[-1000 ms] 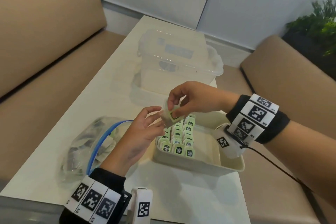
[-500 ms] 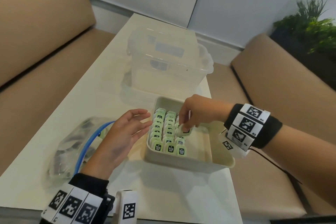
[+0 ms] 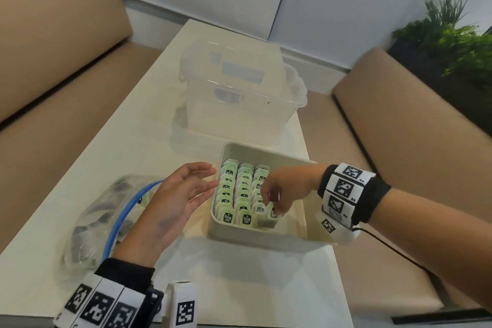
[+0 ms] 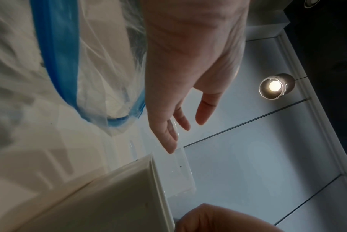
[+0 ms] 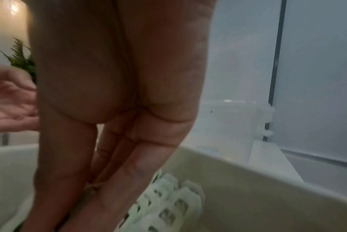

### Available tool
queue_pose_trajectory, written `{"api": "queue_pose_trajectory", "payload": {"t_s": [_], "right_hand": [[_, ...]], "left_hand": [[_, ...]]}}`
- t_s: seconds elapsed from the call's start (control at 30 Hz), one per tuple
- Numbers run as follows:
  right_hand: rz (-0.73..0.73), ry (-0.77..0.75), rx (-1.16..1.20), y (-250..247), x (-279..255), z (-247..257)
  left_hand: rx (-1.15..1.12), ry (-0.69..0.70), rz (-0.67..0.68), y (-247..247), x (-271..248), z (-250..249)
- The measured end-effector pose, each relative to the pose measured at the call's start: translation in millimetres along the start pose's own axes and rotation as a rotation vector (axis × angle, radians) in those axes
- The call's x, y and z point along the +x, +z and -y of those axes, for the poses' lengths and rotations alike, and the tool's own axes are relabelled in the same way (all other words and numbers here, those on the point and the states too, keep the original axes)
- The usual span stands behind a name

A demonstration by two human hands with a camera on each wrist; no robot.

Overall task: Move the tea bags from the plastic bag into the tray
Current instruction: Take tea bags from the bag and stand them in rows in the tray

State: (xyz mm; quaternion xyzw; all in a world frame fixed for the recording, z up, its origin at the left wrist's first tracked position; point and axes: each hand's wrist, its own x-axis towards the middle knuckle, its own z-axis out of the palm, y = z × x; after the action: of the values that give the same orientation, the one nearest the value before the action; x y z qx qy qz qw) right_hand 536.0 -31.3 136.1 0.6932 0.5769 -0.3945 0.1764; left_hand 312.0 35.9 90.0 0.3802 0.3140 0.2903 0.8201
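A cream tray [image 3: 295, 241] sits on the white table and holds three rows of green tea bags [image 3: 241, 194] standing on edge. My right hand [image 3: 277, 210] reaches down into the tray and pinches one tea bag [image 3: 269, 221] at the near end of the third row. In the right wrist view its fingers [image 5: 116, 180] point down beside the tea bags [image 5: 168, 208]. My left hand [image 3: 186, 189] hovers with straight fingers, holding nothing, between the tray's left wall and the plastic bag [image 3: 106, 216]. The bag has a blue zip edge [image 4: 57, 47] and lies at the left.
A clear plastic storage box [image 3: 239, 96] stands behind the tray on the table [image 3: 133, 146]. Tan benches flank the table on both sides. A green plant [image 3: 458, 34] is at the far right. The tray's right half is bare.
My right hand took the tea bag from my left hand and carried it down into the tray, to the near end of the third row. My left hand stayed beside the tray, fingers straight.
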Motion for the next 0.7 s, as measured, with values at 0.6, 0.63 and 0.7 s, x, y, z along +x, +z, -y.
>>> {"api": "queue_pose_trajectory", "payload": {"t_s": [0.6,0.63,0.7], "right_hand": [[0.015,0.054,-0.283,26.4,40.0,9.7],[0.004,0.071,-0.265,26.1,38.6,10.6],[-0.027,0.117,-0.256,22.3,30.2,15.0]], "left_hand": [[-0.016,0.012,-0.025,-2.0,-7.0,-6.4],[-0.012,0.017,-0.02,-0.3,-8.5,-7.2],[0.008,0.033,0.001,4.3,-14.3,-11.2]]}}
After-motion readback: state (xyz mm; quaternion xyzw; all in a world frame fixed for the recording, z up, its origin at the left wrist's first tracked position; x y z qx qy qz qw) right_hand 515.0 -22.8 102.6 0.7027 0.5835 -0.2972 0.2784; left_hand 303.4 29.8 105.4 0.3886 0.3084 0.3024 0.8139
